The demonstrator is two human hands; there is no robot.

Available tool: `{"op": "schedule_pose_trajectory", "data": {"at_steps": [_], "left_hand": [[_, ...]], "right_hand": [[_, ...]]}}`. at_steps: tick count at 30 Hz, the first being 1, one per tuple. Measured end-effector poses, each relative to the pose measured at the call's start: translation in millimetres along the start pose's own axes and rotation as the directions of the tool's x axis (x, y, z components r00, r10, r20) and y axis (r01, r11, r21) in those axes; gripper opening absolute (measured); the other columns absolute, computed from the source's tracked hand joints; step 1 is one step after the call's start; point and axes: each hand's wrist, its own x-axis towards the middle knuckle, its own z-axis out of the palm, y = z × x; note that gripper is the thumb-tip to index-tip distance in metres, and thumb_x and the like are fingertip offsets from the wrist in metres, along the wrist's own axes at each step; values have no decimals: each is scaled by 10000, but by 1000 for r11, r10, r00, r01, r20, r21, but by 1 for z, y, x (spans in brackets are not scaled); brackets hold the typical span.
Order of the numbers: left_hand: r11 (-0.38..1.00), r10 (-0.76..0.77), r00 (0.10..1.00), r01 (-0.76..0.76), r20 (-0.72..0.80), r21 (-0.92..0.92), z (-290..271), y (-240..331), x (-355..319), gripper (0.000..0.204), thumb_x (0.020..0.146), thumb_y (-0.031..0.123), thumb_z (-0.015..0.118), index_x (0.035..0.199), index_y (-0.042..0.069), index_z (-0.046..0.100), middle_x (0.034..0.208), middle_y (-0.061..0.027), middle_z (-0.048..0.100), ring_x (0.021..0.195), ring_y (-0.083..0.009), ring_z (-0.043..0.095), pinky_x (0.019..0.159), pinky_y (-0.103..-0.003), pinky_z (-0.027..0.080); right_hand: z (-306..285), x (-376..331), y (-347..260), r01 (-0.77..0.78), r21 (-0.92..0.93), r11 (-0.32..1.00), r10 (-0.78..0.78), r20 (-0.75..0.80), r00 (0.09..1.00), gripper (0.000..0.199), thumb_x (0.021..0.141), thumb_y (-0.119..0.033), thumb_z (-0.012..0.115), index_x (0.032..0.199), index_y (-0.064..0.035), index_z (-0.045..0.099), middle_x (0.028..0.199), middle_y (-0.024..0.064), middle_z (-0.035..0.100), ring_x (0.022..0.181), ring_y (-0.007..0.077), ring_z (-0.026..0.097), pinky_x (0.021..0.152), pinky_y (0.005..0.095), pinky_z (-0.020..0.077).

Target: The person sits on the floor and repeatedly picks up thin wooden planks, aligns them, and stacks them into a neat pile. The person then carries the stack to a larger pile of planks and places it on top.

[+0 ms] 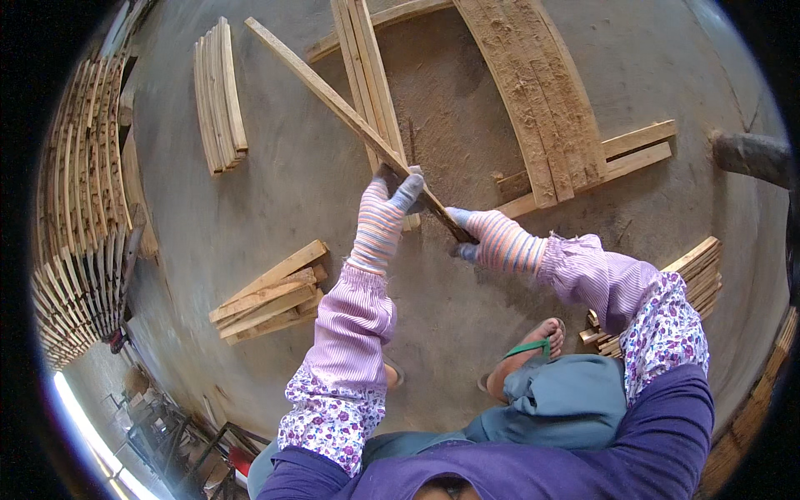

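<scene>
A long, narrow wooden strip point(333, 100) slants from the upper left down to my hands. My left hand point(387, 204), in a striped glove, is closed around the strip a little above its lower end. At that lower end my right hand point(492, 236), gloved the same way, grips the strip with its fingers partly hidden beneath. Beyond my left hand, two or so long wooden boards point(365, 62) lie on the floor, and the held strip passes over them.
Wide sawdust-covered planks point(542, 100) rest across lower boards point(637, 158). A strip stack point(221, 100), short wood pieces point(271, 300) and a bundle of sticks point(700, 271) lie around me. Tall stacked strips point(83, 167) stand left; a dark post-like object point(754, 158) juts in right.
</scene>
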Motion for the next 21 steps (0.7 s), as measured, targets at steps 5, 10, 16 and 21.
{"op": "schedule_pose_trajectory", "data": {"at_steps": [5, 10, 16, 21], "left_hand": [[996, 18, 994, -27, -104, -85, -6, -5, -6, 447, 942, 214, 737, 1294, -5, 568, 1090, -80, 666, 923, -178, 687, 802, -307, 595], [986, 103, 967, -69, -232, 150, -6, -16, -14, 443, 917, 205, 762, 1238, -34, 575, 1068, -88, 661, 918, -163, 622, 832, -303, 540], [965, 148, 904, -43, -401, 260, -12, -28, -21, 674, 861, 281, 827, 1285, -127, 499, 1181, -182, 638, 1028, -246, 602, 907, -340, 505], [999, 34, 942, -45, -335, -25, 7, -17, -35, 412, 985, 248, 679, 1233, -49, 539, 1087, -97, 655, 912, -165, 629, 803, -312, 538]], "right_hand": [[5, 7, -4, 8, -178, 984, -2, 36, 999, 634, 844, -94, 717, 1433, -89, 483, 1162, 236, 678, 1066, 355, 674, 895, 431, 539], [-5, 4, -19, -68, -258, 964, 101, 117, 988, 596, 881, -239, 708, 1412, -95, 477, 1164, 246, 674, 1118, 418, 636, 925, 481, 520], [-8, 3, -13, -131, -23, 991, 133, 168, 977, 479, 896, -142, 707, 1345, -33, 581, 1196, 194, 703, 1113, 293, 678, 960, 382, 517], [-14, -8, 5, -196, 310, 930, 150, 166, 975, 474, 838, -38, 674, 1308, -18, 616, 1061, 57, 723, 979, 124, 634, 886, 312, 530]]}}
